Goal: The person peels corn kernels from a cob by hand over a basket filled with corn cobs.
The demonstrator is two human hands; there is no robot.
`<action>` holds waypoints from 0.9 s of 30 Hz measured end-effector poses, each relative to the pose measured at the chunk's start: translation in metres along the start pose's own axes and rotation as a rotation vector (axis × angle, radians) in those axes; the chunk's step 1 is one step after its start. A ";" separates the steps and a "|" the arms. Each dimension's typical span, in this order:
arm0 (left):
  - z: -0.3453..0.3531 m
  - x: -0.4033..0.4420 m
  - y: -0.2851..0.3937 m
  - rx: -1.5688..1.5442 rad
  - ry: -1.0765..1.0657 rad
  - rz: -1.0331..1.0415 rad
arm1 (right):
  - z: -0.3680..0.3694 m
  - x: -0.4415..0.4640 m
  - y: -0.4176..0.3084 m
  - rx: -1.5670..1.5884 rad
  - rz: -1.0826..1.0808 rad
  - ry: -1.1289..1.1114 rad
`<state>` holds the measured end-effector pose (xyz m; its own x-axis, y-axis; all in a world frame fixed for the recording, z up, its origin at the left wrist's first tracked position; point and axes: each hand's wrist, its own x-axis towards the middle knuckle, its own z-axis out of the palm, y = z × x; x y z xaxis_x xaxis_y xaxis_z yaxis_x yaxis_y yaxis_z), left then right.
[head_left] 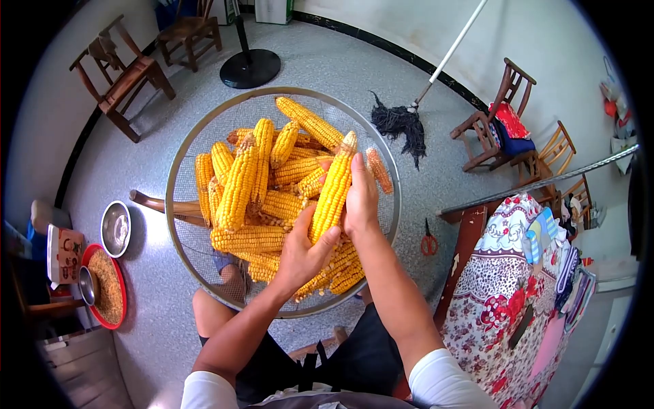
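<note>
One yellow corn cob (334, 194) is held between both hands, its pale tip pointing up and away. My left hand (304, 252) is wrapped round the lower end of this cob. Along its right side, near the upper half, my right hand (360, 201) grips it. Beneath the hands, a round mesh sieve (193, 150) with a metal rim holds a pile of corn cobs (238, 187). A reddish cob without kernels (379, 170) lies at the sieve's right side.
Around the sieve are a mop (402, 126), a round black stand base (250, 69), red-handled scissors (428, 244), a metal bowl (116, 229) and a red basin of kernels (107, 290). Wooden chairs (129, 71) stand at the edges; a flowered cloth (490, 293) lies at right.
</note>
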<state>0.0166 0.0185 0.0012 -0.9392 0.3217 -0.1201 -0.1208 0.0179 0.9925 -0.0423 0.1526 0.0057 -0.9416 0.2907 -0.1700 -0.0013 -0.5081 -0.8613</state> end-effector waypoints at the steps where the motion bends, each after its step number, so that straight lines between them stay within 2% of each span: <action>1: 0.002 -0.001 -0.003 0.000 -0.001 0.000 | -0.001 0.001 0.002 0.000 0.000 0.001; 3: 0.005 -0.002 -0.010 0.128 0.026 0.090 | 0.000 0.003 0.006 -0.094 -0.059 0.012; 6: 0.003 -0.005 -0.005 0.194 0.013 0.095 | 0.006 0.000 0.005 -0.128 -0.088 0.046; 13: 0.006 -0.006 -0.012 0.230 0.066 0.136 | 0.013 -0.003 -0.003 -0.153 -0.013 0.075; 15: 0.006 -0.007 -0.004 0.111 0.033 0.068 | 0.016 -0.005 -0.007 -0.149 0.015 0.095; 19: 0.008 -0.007 -0.011 -0.026 0.037 0.062 | 0.010 -0.004 -0.006 -0.107 0.027 0.084; 21: 0.004 -0.005 -0.011 -0.218 -0.004 -0.067 | 0.002 0.001 0.001 -0.113 -0.003 0.030; 25: 0.002 -0.002 -0.015 -0.269 0.002 -0.064 | -0.001 0.004 0.007 -0.060 -0.034 -0.039; 27: 0.003 -0.002 -0.015 -0.229 0.036 -0.058 | 0.001 0.001 0.006 0.111 0.057 -0.061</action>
<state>0.0218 0.0207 -0.0136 -0.9390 0.2920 -0.1818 -0.2409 -0.1810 0.9535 -0.0440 0.1490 0.0007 -0.9598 0.2110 -0.1852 0.0187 -0.6102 -0.7920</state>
